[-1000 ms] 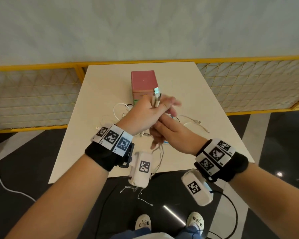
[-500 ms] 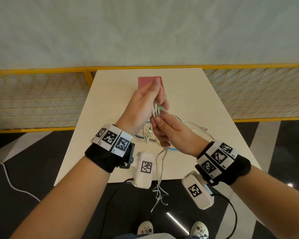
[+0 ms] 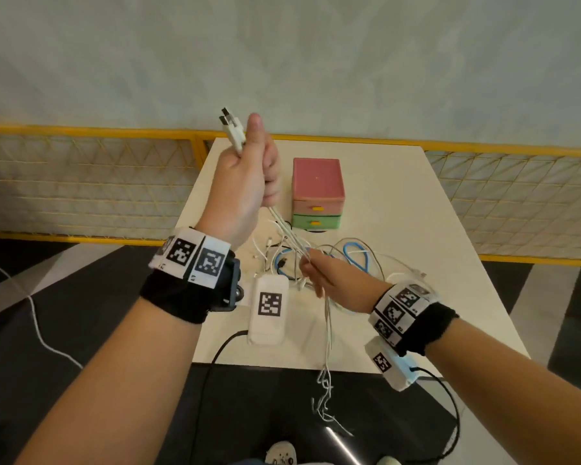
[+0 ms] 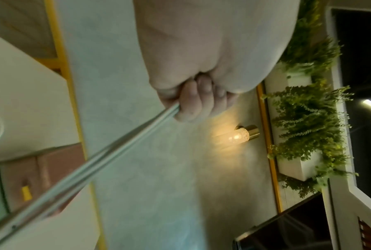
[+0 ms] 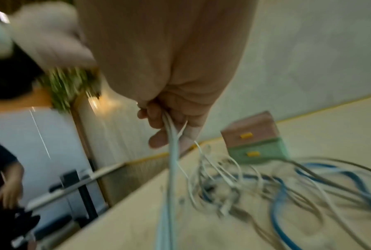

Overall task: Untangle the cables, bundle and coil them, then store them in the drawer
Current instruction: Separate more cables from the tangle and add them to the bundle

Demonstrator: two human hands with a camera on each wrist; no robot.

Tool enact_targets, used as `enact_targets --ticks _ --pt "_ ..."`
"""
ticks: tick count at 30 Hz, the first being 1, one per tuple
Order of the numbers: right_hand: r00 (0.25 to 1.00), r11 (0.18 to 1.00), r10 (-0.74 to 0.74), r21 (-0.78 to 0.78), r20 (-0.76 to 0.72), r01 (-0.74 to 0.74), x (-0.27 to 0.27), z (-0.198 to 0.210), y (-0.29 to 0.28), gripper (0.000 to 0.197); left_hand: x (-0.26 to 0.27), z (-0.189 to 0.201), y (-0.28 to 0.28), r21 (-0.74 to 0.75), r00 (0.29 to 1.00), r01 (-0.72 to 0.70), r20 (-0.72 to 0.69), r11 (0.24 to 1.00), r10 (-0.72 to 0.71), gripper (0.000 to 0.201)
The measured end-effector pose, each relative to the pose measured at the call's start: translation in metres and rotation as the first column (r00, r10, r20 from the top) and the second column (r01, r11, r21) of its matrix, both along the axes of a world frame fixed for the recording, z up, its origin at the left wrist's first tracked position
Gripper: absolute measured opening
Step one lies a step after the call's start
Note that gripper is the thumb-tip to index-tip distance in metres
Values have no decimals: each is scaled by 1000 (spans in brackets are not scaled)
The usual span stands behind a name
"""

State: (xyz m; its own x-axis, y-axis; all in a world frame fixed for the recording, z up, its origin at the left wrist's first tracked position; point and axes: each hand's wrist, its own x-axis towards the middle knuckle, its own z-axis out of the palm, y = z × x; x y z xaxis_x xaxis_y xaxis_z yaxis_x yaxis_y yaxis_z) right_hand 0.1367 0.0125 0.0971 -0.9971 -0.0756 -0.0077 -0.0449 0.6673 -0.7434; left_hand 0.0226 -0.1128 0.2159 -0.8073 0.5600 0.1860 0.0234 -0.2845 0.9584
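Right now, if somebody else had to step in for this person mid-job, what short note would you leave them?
Left hand: raised above the table, fist gripping the white cables just below their plugs, which stick up past the thumb.
Right hand: lower, near the table's front edge, pinching the same white cables; the stretch between the hands is taut, and the tails hang past the table edge.
Blue cable and other loose leads lie in a tangle on the table.
Small drawer box: both drawers shut.
Done: a few white cables gathered.
Left: coil and bundle them, sort the rest, store everything.
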Motion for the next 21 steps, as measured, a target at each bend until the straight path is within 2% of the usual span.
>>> enact_targets --ticks 3,4,6,7,9,12,14,15,18,20,21 --pt "956 991 35 110 293 -70 0 -37 11 13 -9 0 -8 -98 997 65 -24 993 -68 52" --pt "928 977 46 175 370 -118 -1 -45 15 16 -11 -3 -9 -143 996 83 -33 986 -88 53" --pt "880 929 53 300 473 -217 -7 -54 25 46 -14 -13 -9 -213 996 82 -27 974 -90 55" --pt "872 916 32 335 489 -221 -11 -54 29 52 -16 -17 -8 -241 997 63 -19 968 -70 56" --pt "894 928 -42 349 446 -130 -25 -55 37 37 -21 -29 -5 -308 1000 2 -28 951 -11 56" --pt "933 933 -253 322 256 164 -49 -53 40 18 -25 -46 -4 -350 1000 -14 6 937 17 56" --pt "919 910 -387 190 75 368 -64 -51 36 11 -28 -56 -5 -378 999 -26 25 926 38 57" --pt "906 898 -423 128 -11 421 -71 -48 33 10 -30 -60 -5 -395 998 -40 29 918 56 58" --pt "902 904 -408 77 -140 421 -98 -42 20 27 -35 -69 -6 -426 994 -61 60 902 96 57" --pt "920 908 -387 150 -66 392 -118 -42 13 39 -38 -74 -7 -449 991 -60 82 892 108 56" --pt "922 896 -388 239 14 373 -126 -44 11 40 -39 -76 -8 -455 990 -59 90 889 112 56"
